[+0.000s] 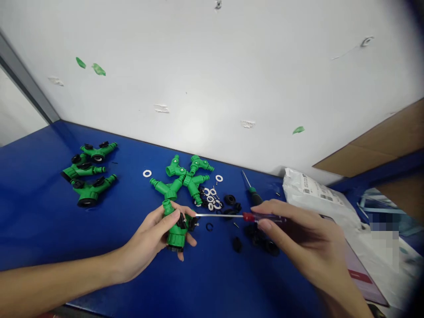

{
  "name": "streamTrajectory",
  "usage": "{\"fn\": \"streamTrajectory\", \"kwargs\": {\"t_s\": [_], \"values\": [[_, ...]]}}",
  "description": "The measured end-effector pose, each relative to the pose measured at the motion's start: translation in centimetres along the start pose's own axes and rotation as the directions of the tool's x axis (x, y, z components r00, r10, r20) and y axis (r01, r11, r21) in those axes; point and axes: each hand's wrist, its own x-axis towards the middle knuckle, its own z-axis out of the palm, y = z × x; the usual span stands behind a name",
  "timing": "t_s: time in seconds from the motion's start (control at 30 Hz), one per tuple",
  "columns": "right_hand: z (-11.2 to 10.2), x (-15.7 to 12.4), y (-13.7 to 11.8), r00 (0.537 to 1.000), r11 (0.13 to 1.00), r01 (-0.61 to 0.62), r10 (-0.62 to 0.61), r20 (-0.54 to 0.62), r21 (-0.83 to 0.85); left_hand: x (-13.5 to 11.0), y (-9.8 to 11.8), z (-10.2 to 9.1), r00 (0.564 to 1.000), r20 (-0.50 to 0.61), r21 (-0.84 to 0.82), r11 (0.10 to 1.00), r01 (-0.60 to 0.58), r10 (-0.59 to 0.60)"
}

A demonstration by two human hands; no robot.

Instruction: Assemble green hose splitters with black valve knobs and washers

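Note:
My left hand is closed around a green Y-shaped hose splitter with black valve knobs, held above the blue table. In my right hand is a screwdriver with a red and dark handle, its shaft lying level and pointing left. The tip reaches the side of the splitter near a black knob and my left fingers; whether it sits in a screw I cannot tell. Just beyond my left hand lie several green splitter bodies without knobs.
Splitters with black knobs stand at the left. White washers, black rings, black knobs and small screws lie mid-table. A second screwdriver rests behind my right hand. A white plastic package and a tablet-like device are at right, below the white wall.

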Motion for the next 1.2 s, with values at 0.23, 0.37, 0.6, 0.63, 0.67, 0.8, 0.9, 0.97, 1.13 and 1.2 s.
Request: {"fn": "streamTrajectory", "kwargs": {"t_s": [0.23,0.37,0.6,0.63,0.67,0.8,0.9,0.97,1.13,1.2], "values": [[0.2,-0.3,-1.3,0.986,0.995,0.098,-0.102,0.136,0.031,0.2,-0.4,-0.1,0.999,0.001,-0.018,0.999,-0.044,0.045],[0.4,-0.5,-1.1,0.982,0.995,0.096,-0.101,0.161,0.034,0.2,-0.6,-0.3,0.998,0.029,-0.023,0.999,-0.047,0.048],[0.4,-0.5,-1.3,0.983,0.994,0.099,-0.104,0.153,0.042,0.3,-0.5,-0.1,0.999,0.016,-0.025,0.999,-0.047,0.047],[0.4,-0.5,-1.3,0.982,0.994,0.098,-0.103,0.157,0.039,0.2,-0.5,-0.1,0.999,0.016,-0.022,0.999,-0.045,0.045],[0.5,-0.5,-1.3,0.981,0.995,0.097,-0.102,0.162,0.036,0.2,-0.4,-0.1,0.999,0.017,-0.02,0.999,-0.044,0.045],[0.6,-0.4,-1.2,0.978,0.993,0.108,-0.114,0.176,0.042,0.2,-0.4,-0.2,0.999,0.017,-0.002,0.999,-0.051,0.051],[0.6,-0.4,-1.3,0.968,0.988,0.12,-0.138,0.208,0.094,0.2,-0.7,-0.2,0.997,-0.001,0.025,0.997,-0.076,0.076],[0.5,-0.4,-1.4,0.96,0.984,0.134,-0.158,0.23,0.116,0.2,-1.0,-0.1,0.994,-0.01,0.055,0.993,-0.106,0.107],[0.7,-0.6,-1.8,0.968,0.978,0.187,-0.167,0.189,-0.095,-0.2,-1.5,-0.1,0.992,-0.013,0.148,0.982,-0.119,0.123],[0.9,-0.7,-1.8,0.962,0.966,0.208,-0.174,0.211,-0.151,-0.2,-1.6,-0.1,0.992,-0.02,0.141,0.983,-0.12,0.124]]}}
